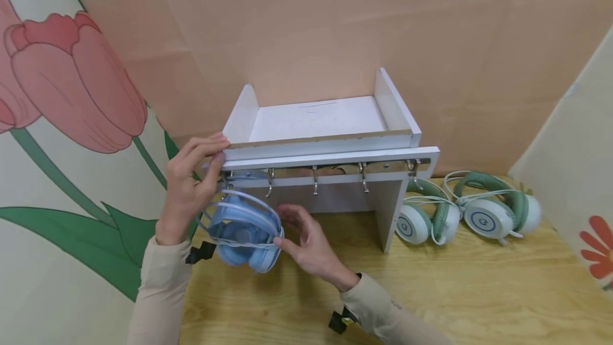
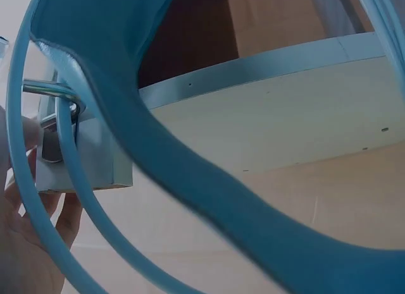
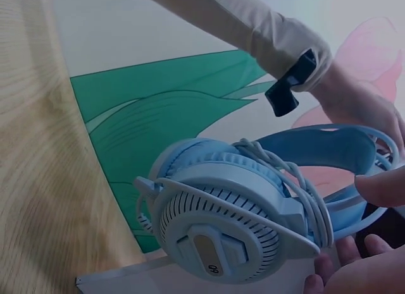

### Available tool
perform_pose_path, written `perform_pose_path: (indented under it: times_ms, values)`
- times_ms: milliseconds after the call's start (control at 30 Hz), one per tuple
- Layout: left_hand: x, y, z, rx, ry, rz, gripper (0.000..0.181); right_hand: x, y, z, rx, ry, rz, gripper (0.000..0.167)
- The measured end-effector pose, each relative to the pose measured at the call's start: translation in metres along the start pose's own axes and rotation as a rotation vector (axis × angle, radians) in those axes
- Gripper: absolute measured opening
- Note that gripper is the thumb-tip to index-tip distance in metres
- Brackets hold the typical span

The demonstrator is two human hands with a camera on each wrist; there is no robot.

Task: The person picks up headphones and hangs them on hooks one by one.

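Note:
A pair of light-blue headphones [image 1: 244,222] hangs at the left end of a white shelf [image 1: 330,160]. In the left wrist view, one thin band of the headphones runs through a metal hook [image 2: 60,91]. My right hand [image 1: 311,244] holds their right side, the thumb in front and the fingers partly hidden behind. A bundled cable [image 3: 285,167] crosses the earcups. Up at the shelf's left corner, my left hand [image 1: 191,180] grips the board, its fingers over the top and the thumb on the front.
Several metal hooks [image 1: 315,180] line the shelf's front rail. Two pairs of white-and-green headphones, one nearer [image 1: 413,222] and one farther right [image 1: 488,220], lie on the wooden table [image 1: 455,292]. A tulip-printed wall [image 1: 72,174] stands close on the left.

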State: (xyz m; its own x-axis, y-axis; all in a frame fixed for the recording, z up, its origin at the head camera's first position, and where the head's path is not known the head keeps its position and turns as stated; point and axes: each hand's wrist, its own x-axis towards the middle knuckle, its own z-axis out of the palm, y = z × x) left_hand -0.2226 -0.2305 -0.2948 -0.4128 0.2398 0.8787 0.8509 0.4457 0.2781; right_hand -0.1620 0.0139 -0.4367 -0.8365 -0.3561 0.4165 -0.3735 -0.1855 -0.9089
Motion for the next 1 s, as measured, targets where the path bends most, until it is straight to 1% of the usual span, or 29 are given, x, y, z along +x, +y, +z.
perform_pose_path:
  times_ms: [233, 400, 500, 700, 800, 1000]
  values:
    - [0.000, 0.000, 0.006, -0.010, 0.033, 0.012, 0.027, -0.006, -0.008, -0.011, -0.025, 0.016, -0.057, 0.061]
    - [-0.001, -0.001, 0.008, -0.008, 0.027, 0.016, 0.027, -0.014, -0.017, -0.029, -0.077, 0.032, -0.086, 0.058]
    - [-0.002, -0.001, 0.008, -0.001, 0.034, 0.016, 0.027, -0.019, -0.023, -0.042, -0.110, 0.033, -0.099, 0.055]
    - [-0.004, 0.000, 0.006, -0.013, 0.070, 0.012, 0.029, -0.027, -0.030, -0.061, -0.160, 0.016, -0.098, 0.054]
    - [-0.003, 0.000, 0.006, -0.017, 0.067, 0.006, 0.028, -0.031, -0.031, -0.069, -0.178, 0.018, -0.104, 0.053]
    - [-0.002, 0.000, 0.006, -0.020, 0.072, 0.006, 0.027, -0.040, -0.037, -0.082, -0.162, 0.031, -0.103, 0.055]
